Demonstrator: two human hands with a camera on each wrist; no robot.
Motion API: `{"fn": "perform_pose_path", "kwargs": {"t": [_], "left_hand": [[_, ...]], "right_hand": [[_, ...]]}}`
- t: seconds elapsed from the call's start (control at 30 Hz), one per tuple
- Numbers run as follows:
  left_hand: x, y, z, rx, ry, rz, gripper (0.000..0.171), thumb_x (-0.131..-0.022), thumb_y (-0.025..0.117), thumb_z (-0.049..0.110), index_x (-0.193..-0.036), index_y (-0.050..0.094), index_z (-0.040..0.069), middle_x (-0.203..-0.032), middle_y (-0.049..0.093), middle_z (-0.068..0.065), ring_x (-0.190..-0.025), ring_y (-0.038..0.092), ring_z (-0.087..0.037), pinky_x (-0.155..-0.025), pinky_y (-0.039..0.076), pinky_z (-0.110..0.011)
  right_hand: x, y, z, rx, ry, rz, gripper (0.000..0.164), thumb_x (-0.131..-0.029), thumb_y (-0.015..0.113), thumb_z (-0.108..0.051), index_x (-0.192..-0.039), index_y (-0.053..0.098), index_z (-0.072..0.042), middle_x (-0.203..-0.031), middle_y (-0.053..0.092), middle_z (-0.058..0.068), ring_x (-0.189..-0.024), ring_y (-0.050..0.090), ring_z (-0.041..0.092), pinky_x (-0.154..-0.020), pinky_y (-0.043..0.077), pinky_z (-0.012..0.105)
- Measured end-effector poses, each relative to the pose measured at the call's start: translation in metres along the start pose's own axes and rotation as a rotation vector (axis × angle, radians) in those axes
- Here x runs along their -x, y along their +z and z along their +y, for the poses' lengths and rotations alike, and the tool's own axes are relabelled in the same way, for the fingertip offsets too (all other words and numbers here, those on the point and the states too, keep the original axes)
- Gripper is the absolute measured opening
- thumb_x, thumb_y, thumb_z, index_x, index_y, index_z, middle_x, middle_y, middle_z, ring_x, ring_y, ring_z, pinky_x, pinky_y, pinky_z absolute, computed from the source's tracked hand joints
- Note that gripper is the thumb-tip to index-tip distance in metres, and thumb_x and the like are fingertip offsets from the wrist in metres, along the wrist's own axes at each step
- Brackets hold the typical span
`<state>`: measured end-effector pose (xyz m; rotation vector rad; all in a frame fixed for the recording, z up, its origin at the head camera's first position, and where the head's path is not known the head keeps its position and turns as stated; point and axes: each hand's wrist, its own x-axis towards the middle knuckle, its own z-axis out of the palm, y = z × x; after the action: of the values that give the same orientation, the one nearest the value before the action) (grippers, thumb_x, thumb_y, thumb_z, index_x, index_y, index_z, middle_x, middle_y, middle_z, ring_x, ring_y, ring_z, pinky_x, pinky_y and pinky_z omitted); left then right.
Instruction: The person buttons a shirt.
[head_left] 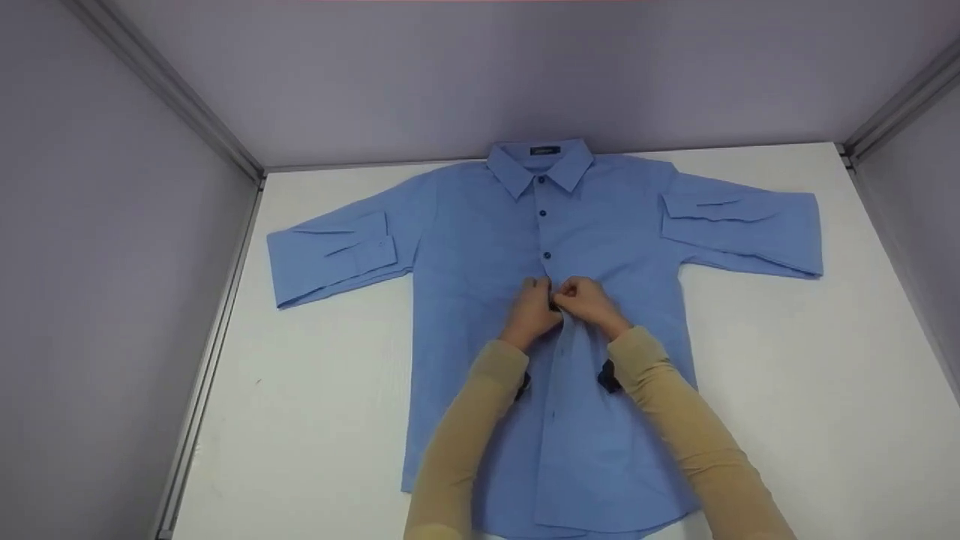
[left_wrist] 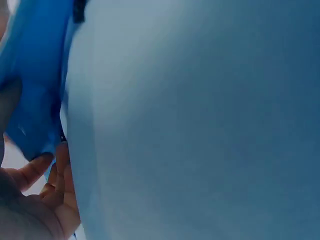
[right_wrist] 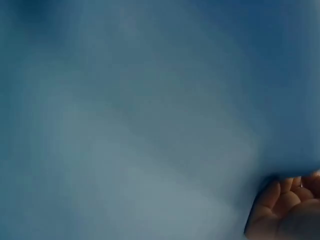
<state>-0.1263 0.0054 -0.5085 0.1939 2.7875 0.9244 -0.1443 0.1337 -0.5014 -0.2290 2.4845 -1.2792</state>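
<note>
A blue button-up shirt [head_left: 480, 247] lies front up, collar at the far side, both sleeves folded back on themselves. Dark buttons run down from the collar, and the third button [head_left: 547, 256] shows just above the hands. Midway down the front opening, my left hand [head_left: 532, 311] pinches the placket edge. Close beside it, my right hand [head_left: 589, 300] pinches the other side of the same spot with thumb and forefinger. In the left wrist view, blue cloth passes between thumb and fingers [left_wrist: 62, 185]. What lies between the fingertips is mostly hidden.
The shirt lies on a white table [head_left: 322, 405] with grey walls [head_left: 450, 75] at the back and sides. Its left sleeve [head_left: 750, 232] and right sleeve [head_left: 337, 259] spread outward. Below the hands, the lower front placket [head_left: 551, 442] lies with buttonholes showing.
</note>
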Motion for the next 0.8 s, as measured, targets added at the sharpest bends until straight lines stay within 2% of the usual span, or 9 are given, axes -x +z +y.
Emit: {"fn": "perform_pose_path", "kwargs": {"t": [0.17,0.33,0.4,0.5,0.53,0.63,0.67,0.7,0.8], "left_hand": [[-0.003,0.003,0.002,-0.084,-0.003,0.002,0.030,-0.079,0.063,0.031,-0.096,0.052,0.008,-0.094,0.046,-0.010,-0.070,0.046,-0.019,-0.062,0.040,-0.031],[-0.001,0.003,0.002,-0.128,0.015,0.037,0.008,-0.085,0.055,0.014,-0.086,0.052,0.007,-0.085,0.049,-0.008,-0.070,0.049,-0.018,-0.061,0.041,-0.030],[0.002,0.002,0.003,-0.143,0.027,0.049,0.008,-0.086,0.053,0.009,-0.079,0.050,0.007,-0.077,0.049,-0.007,-0.068,0.049,-0.018,-0.059,0.040,-0.028],[0.005,0.002,0.004,-0.150,0.004,0.041,0.017,-0.087,0.054,0.010,-0.071,0.049,0.007,-0.068,0.050,-0.006,-0.064,0.050,-0.018,-0.055,0.039,-0.028],[0.005,0.002,0.005,-0.156,-0.019,0.027,0.018,-0.088,0.053,0.011,-0.071,0.050,0.006,-0.068,0.051,-0.006,-0.063,0.052,-0.018,-0.055,0.041,-0.029],[0.003,0.006,0.009,-0.183,-0.077,0.045,0.019,-0.089,0.049,0.011,-0.072,0.053,0.006,-0.070,0.054,-0.008,-0.062,0.054,-0.020,-0.054,0.043,-0.032],[0.002,0.007,0.009,-0.174,-0.096,0.053,0.020,-0.089,0.047,0.011,-0.071,0.052,0.006,-0.069,0.054,-0.008,-0.061,0.053,-0.020,-0.055,0.043,-0.033],[-0.005,0.017,-0.001,-0.140,-0.087,0.074,0.022,-0.089,0.046,0.012,-0.069,0.051,0.007,-0.066,0.051,-0.006,-0.058,0.050,-0.018,-0.052,0.041,-0.031],[-0.015,0.023,-0.012,0.060,-0.141,0.026,0.022,-0.088,0.047,0.010,-0.066,0.049,0.006,-0.063,0.048,-0.005,-0.055,0.045,-0.018,-0.052,0.039,-0.032]], "right_hand": [[0.001,0.001,0.002,-0.021,-0.044,0.003,0.015,-0.082,0.051,-0.008,-0.084,0.059,0.004,-0.072,0.056,0.010,-0.055,0.044,0.014,-0.053,0.038,0.027],[0.003,0.000,0.005,-0.051,-0.027,0.078,0.015,-0.085,0.045,-0.005,-0.077,0.056,0.001,-0.061,0.047,0.003,-0.051,0.039,0.012,-0.050,0.034,0.027],[0.005,0.000,0.006,-0.049,-0.025,0.081,0.016,-0.085,0.044,-0.005,-0.073,0.053,-0.002,-0.058,0.043,0.001,-0.049,0.037,0.012,-0.050,0.033,0.026],[0.006,0.000,0.006,-0.039,-0.027,0.047,0.019,-0.084,0.043,-0.006,-0.066,0.047,-0.005,-0.054,0.038,-0.001,-0.046,0.033,0.011,-0.048,0.031,0.026],[0.007,-0.001,0.006,-0.035,-0.027,0.034,0.019,-0.084,0.043,-0.006,-0.065,0.047,-0.006,-0.053,0.038,-0.001,-0.046,0.033,0.011,-0.048,0.031,0.026],[0.007,-0.001,0.005,-0.034,-0.024,0.002,0.022,-0.084,0.044,-0.006,-0.062,0.044,-0.007,-0.051,0.036,-0.001,-0.044,0.031,0.011,-0.046,0.030,0.026],[0.007,-0.001,0.004,-0.040,-0.023,-0.004,0.022,-0.084,0.044,-0.006,-0.062,0.044,-0.008,-0.051,0.036,-0.001,-0.044,0.031,0.011,-0.046,0.030,0.026],[0.007,-0.001,0.004,-0.050,-0.018,-0.008,0.024,-0.084,0.044,-0.006,-0.061,0.043,-0.008,-0.050,0.035,-0.001,-0.043,0.031,0.011,-0.045,0.030,0.026],[0.007,0.000,0.002,-0.086,-0.019,-0.010,0.028,-0.085,0.043,-0.004,-0.058,0.038,-0.009,-0.049,0.032,-0.001,-0.042,0.028,0.011,-0.045,0.029,0.026]]}}
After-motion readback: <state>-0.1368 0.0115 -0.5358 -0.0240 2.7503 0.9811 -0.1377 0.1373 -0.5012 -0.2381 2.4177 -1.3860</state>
